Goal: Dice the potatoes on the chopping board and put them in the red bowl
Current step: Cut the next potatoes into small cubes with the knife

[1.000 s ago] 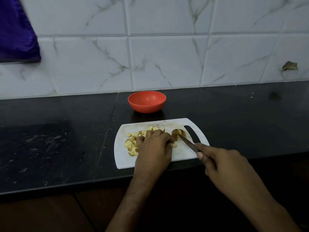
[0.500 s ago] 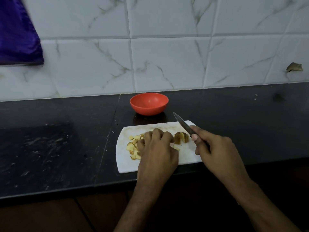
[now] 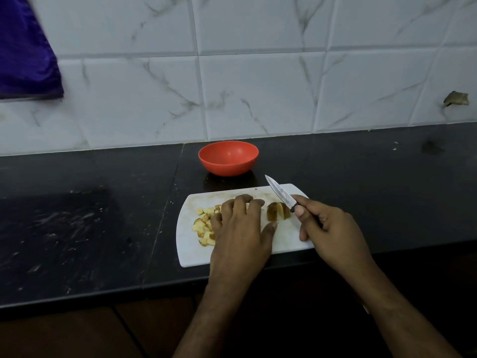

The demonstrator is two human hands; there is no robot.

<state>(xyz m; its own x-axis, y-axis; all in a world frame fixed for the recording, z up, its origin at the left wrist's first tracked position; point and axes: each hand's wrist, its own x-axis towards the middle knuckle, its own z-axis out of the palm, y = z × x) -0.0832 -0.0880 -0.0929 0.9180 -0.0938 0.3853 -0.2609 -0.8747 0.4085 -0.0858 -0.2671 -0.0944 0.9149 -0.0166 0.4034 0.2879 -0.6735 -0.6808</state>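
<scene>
Most potato already lies diced (image 3: 205,226) on the chopping board (image 3: 185,251) under the flat, empty left hand (image 3: 240,228); the right hand (image 3: 327,228) grips the knife (image 3: 281,193) lifted above the last uncut chunk (image 3: 277,211), which seems next to dice before anything reaches the empty red bowl (image 3: 228,157) behind the board.

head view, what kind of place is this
Most likely a home kitchen: a dark stone counter against a marble-look tiled wall, with a white chopping board of diced potato and a red bowl behind it.

Right hand (image 3: 327,226) around knife (image 3: 281,193), left hand (image 3: 242,226) over diced potatoes (image 3: 204,226)
</scene>
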